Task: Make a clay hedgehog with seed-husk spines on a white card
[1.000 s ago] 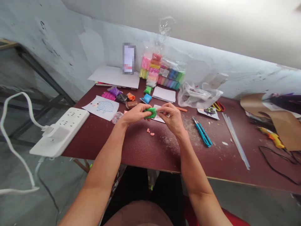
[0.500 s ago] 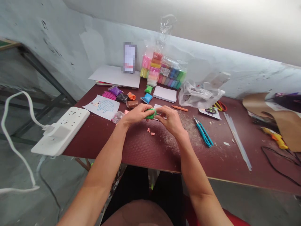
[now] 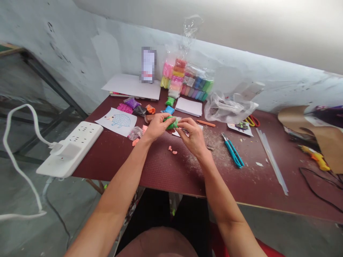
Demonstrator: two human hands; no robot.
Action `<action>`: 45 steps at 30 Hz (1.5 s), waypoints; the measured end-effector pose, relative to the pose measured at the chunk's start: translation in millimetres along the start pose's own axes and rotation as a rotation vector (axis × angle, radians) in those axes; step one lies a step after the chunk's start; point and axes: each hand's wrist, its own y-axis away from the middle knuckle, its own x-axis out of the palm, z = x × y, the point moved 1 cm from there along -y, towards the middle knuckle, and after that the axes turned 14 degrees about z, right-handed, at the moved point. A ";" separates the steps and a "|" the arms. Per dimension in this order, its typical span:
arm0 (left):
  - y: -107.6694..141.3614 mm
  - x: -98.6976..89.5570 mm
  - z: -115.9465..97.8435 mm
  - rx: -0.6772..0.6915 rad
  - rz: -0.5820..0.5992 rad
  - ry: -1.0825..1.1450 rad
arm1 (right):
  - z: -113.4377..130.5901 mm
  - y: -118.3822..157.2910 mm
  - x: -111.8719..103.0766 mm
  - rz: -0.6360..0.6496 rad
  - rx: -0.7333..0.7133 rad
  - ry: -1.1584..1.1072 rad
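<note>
Above the dark red table, both hands close on one small packet of green clay (image 3: 170, 123) in clear wrapping. My left hand (image 3: 157, 127) pinches its left side. The fingers of my right hand (image 3: 191, 134) grip the wrapping at its right end. Small bits of pink clay (image 3: 174, 152) lie on the table below the hands. More pink clay (image 3: 135, 142) and a crumpled clear wrapper (image 3: 135, 133) sit to the left, by a sheet with a blue hedgehog drawing (image 3: 118, 119). A partly covered white card lies beneath the right hand.
Several clay packets (image 3: 132, 103) lie behind the hands, with a bagged clay set (image 3: 187, 80) against the wall. A teal cutter (image 3: 233, 151), an orange stick (image 3: 206, 123) and a glue gun (image 3: 314, 157) are on the right. A power strip (image 3: 72, 148) stands at the left edge.
My left hand has shifted slightly, and more of the clear wrapping shows at the right end of the green packet. The view has moved a little; both hands still hold the packet.
</note>
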 end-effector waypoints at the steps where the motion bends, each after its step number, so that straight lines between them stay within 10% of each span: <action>1: -0.3 -1.2 0.7 -0.005 -0.011 0.000 | -0.5 0.0 0.5 0.023 -0.012 -0.004; 20: 6.7 3.8 -11.0 -0.020 0.269 -0.087 | -4.4 1.6 -6.5 -0.068 0.115 -0.025; 34: 7.9 -1.8 -12.0 -0.023 0.137 -0.002 | 7.0 -1.5 -3.6 -0.064 0.066 -0.072; 45: 9.1 -19.4 -11.9 -0.282 -0.194 -1.059 | -3.1 -3.0 -20.4 -0.294 0.138 -0.667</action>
